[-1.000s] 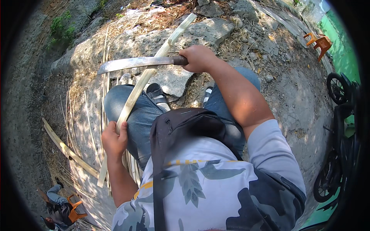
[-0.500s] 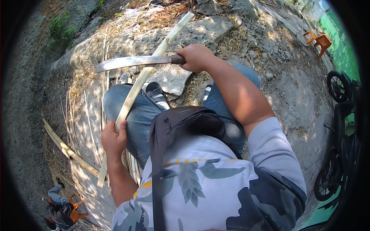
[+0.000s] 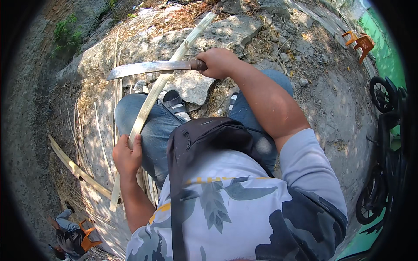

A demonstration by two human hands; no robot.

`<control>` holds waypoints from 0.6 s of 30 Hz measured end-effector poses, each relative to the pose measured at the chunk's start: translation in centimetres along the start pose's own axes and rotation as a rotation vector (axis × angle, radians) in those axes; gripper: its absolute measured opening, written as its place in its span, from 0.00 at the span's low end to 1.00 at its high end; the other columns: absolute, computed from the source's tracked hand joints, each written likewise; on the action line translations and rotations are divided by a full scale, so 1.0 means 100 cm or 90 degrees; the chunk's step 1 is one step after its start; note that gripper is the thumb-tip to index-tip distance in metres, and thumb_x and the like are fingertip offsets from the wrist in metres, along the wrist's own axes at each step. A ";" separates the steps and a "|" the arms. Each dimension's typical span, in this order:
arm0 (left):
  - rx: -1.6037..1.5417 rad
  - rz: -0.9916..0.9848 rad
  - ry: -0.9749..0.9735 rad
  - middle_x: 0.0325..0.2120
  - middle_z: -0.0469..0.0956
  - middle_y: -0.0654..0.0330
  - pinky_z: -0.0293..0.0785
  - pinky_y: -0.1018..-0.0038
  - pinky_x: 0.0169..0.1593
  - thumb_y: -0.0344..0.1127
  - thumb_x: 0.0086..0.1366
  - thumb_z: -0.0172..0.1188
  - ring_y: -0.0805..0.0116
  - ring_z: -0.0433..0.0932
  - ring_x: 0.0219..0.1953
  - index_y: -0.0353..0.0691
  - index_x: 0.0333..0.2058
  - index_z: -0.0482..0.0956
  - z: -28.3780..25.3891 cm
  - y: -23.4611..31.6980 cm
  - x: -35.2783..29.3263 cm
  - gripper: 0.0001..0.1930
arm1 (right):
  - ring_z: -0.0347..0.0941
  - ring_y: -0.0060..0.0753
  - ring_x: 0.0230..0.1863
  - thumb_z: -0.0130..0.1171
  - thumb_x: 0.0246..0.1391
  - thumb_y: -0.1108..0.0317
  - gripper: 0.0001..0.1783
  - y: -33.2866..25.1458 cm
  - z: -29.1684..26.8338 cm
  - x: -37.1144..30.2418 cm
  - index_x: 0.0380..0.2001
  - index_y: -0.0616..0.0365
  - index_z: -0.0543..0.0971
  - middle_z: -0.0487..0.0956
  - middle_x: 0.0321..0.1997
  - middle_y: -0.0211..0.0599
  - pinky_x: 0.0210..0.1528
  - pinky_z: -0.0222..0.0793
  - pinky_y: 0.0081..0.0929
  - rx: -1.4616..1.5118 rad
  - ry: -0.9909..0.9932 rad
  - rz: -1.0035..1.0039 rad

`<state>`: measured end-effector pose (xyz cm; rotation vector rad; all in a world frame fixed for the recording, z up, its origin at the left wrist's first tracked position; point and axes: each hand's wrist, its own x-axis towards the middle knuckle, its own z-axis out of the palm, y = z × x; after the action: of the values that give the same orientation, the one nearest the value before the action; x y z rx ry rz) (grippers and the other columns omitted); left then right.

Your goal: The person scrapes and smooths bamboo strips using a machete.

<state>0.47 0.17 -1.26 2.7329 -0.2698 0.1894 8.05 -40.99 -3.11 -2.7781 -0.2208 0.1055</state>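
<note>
My right hand (image 3: 216, 62) is wrapped round the dark handle of a machete (image 3: 150, 68), whose long blade points left. The blade lies across a pale split bamboo strip (image 3: 147, 106), hiding a short part of it. That strip runs at a slant from the far stones down past my left knee. Gripping it near its lower part is my left hand (image 3: 128, 152), thumb on top, and the strip's end sticks out below the wrist. A node shows on the strip just beyond the blade.
Thin bamboo strips (image 3: 103, 141) and a wider split piece (image 3: 78, 172) lie on the ground at left. A flat stone slab (image 3: 189, 89) is by my feet. A person (image 3: 69, 237) sits on an orange chair at lower left. An orange chair (image 3: 360, 44) and a motorbike (image 3: 383, 143) stand at right.
The machete and my right hand have shifted slightly left and toward me. My left hand keeps its grip on the bamboo strip, nearly unmoved.
</note>
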 end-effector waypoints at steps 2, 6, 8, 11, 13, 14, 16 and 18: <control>0.014 0.005 -0.012 0.15 0.71 0.49 0.66 0.55 0.27 0.54 0.69 0.64 0.46 0.72 0.19 0.36 0.27 0.74 -0.001 0.000 0.001 0.25 | 0.83 0.53 0.41 0.68 0.50 0.55 0.16 0.002 0.002 0.000 0.41 0.47 0.83 0.86 0.36 0.43 0.42 0.78 0.51 0.002 -0.004 0.003; 0.028 -0.040 -0.060 0.15 0.71 0.49 0.66 0.55 0.27 0.55 0.69 0.64 0.45 0.72 0.19 0.36 0.27 0.74 -0.005 0.005 0.001 0.25 | 0.83 0.53 0.42 0.68 0.50 0.55 0.15 0.003 0.004 0.000 0.40 0.47 0.83 0.85 0.36 0.44 0.43 0.78 0.50 0.004 0.006 -0.001; 0.028 0.006 -0.016 0.15 0.71 0.50 0.66 0.56 0.26 0.55 0.69 0.64 0.46 0.72 0.19 0.36 0.27 0.74 -0.001 0.000 0.000 0.25 | 0.83 0.53 0.42 0.68 0.50 0.56 0.15 0.002 0.002 0.000 0.40 0.48 0.83 0.85 0.36 0.44 0.43 0.78 0.50 0.004 0.005 -0.001; 0.013 0.016 -0.004 0.15 0.71 0.50 0.66 0.56 0.26 0.55 0.69 0.64 0.47 0.72 0.18 0.36 0.26 0.74 -0.001 0.002 0.000 0.25 | 0.83 0.52 0.42 0.68 0.50 0.56 0.15 0.000 0.001 -0.001 0.41 0.48 0.83 0.85 0.37 0.44 0.43 0.78 0.50 0.020 -0.004 0.001; -0.001 0.013 -0.005 0.15 0.71 0.50 0.66 0.56 0.26 0.54 0.69 0.64 0.47 0.72 0.19 0.36 0.26 0.73 -0.001 0.004 0.000 0.25 | 0.83 0.52 0.42 0.67 0.51 0.57 0.15 0.001 0.001 -0.001 0.42 0.48 0.83 0.85 0.37 0.44 0.43 0.78 0.49 0.014 -0.011 0.011; -0.015 0.009 -0.006 0.15 0.70 0.50 0.66 0.56 0.26 0.54 0.69 0.65 0.48 0.72 0.19 0.36 0.26 0.72 -0.002 0.005 0.000 0.25 | 0.83 0.52 0.42 0.67 0.51 0.57 0.15 0.000 0.000 -0.001 0.42 0.48 0.83 0.85 0.37 0.44 0.43 0.78 0.49 0.014 -0.012 0.011; 0.004 0.010 -0.010 0.15 0.70 0.50 0.65 0.56 0.26 0.53 0.69 0.65 0.48 0.71 0.19 0.36 0.25 0.71 -0.002 0.003 0.000 0.25 | 0.83 0.51 0.42 0.68 0.50 0.56 0.16 -0.001 -0.001 -0.001 0.42 0.47 0.83 0.85 0.37 0.43 0.43 0.78 0.49 0.009 -0.021 0.027; 0.024 0.011 -0.014 0.15 0.69 0.50 0.65 0.56 0.27 0.53 0.69 0.65 0.48 0.71 0.19 0.36 0.24 0.70 -0.002 0.003 0.000 0.26 | 0.83 0.51 0.42 0.68 0.50 0.56 0.16 -0.003 -0.002 -0.001 0.41 0.47 0.83 0.85 0.37 0.43 0.43 0.78 0.49 0.008 -0.023 0.026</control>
<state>0.43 -0.01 -1.00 2.7720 -0.2981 0.1696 7.90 -40.85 -2.83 -2.7701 -0.1711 0.1659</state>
